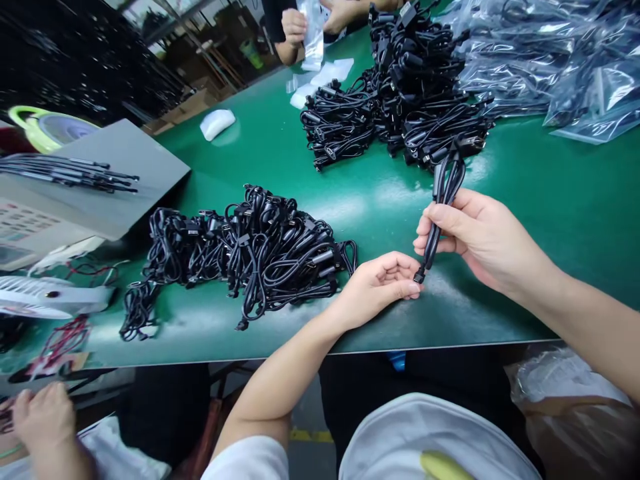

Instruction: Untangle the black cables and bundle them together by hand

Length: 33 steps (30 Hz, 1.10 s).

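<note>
A folded black cable [434,237] is held in my right hand [470,233], pinched between the thumb and fingers just above the green table. Its loops point up and away, towards a larger cable pile. My left hand [383,287] has its fingers curled, with thumb and fingertips closed at the small connector on the cable's lower end. To the left of my left hand lies a heap of black bundled cables [280,247]. Another tall pile of black cables [410,87] stands beyond my right hand.
Clear plastic bags [540,60] of cables cover the back right. Across the green table [370,200], a person's hands [295,27] hold a clear bag. A grey machine [140,173] with cables on top stands left. Another person's hand [47,420] shows lower left.
</note>
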Each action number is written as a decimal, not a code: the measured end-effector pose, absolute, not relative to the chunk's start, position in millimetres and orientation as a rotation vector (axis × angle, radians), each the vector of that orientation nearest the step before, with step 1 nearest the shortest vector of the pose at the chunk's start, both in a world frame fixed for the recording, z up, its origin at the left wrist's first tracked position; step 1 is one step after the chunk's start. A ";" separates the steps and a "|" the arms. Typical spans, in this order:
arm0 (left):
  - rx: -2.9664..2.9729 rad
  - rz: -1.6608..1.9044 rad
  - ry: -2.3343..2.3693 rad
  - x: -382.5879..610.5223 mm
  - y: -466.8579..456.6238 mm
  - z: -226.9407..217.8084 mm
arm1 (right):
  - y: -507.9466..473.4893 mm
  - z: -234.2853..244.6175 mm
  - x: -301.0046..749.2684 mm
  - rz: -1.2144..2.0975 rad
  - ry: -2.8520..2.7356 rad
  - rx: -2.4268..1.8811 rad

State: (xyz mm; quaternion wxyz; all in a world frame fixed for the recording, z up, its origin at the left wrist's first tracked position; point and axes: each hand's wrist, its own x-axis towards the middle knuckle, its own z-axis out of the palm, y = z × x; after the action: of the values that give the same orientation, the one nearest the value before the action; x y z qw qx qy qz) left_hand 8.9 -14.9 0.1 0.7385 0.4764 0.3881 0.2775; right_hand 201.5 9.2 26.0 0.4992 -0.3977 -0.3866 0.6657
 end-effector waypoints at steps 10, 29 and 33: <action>1.484 0.764 1.040 -9.2 -12.3 17.9 | 13.0 34.3 210.3 1.591 -1.009 -0.972; 2.281 0.664 1.273 -13.6 -63.7 1.3 | 6.5 -2.4 194.5 2.134 -1.246 -0.990; 1.755 0.928 1.157 2.0 -38.2 10.9 | 9.1 3.6 199.9 2.078 -1.109 -0.877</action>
State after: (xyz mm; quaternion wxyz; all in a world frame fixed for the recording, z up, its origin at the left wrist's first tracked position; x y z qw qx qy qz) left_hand 2.0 -38.2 10.9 0.4095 0.6969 0.4593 0.3683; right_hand 199.9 9.1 3.6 0.3090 -0.3320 -0.4198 0.7862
